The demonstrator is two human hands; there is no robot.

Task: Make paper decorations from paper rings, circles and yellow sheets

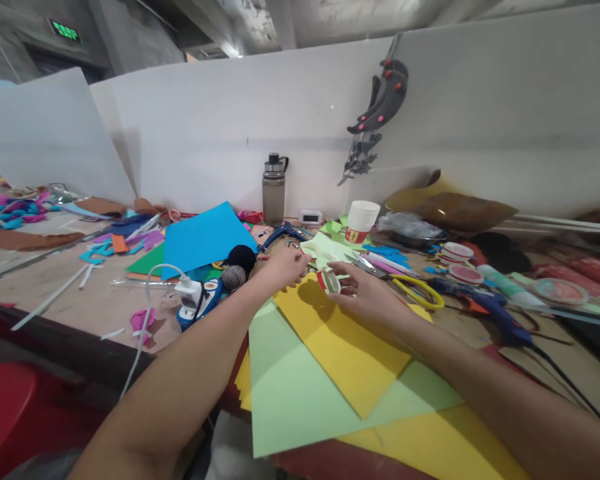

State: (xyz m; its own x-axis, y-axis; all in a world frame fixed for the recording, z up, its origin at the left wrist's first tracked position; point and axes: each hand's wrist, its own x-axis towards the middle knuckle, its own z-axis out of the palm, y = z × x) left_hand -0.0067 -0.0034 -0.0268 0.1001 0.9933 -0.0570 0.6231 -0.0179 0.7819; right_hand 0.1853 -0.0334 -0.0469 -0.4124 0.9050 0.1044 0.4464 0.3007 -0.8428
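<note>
My right hand [363,290] holds a short red-and-white paper cup piece [329,283], its open end tilted toward me, above the yellow paper [350,347]. Just to its left, my left hand [291,265] reaches over the far corner of that sheet with its fingers curled together. Whatever those fingertips hold, if anything, is too small to make out. Under the yellow sheet lies pale green paper [285,380]. Yellow-handled scissors [420,291] rest right of my right hand, and a pale green paper scrap [333,248] lies beyond both hands.
A stack of paper cups [363,217] and a bottle [273,193] stand at the back. Blue sheets [207,237], yarn balls [233,277] and a power strip [200,303] lie left. A blue glue gun [500,317] with a trailing cord is at right.
</note>
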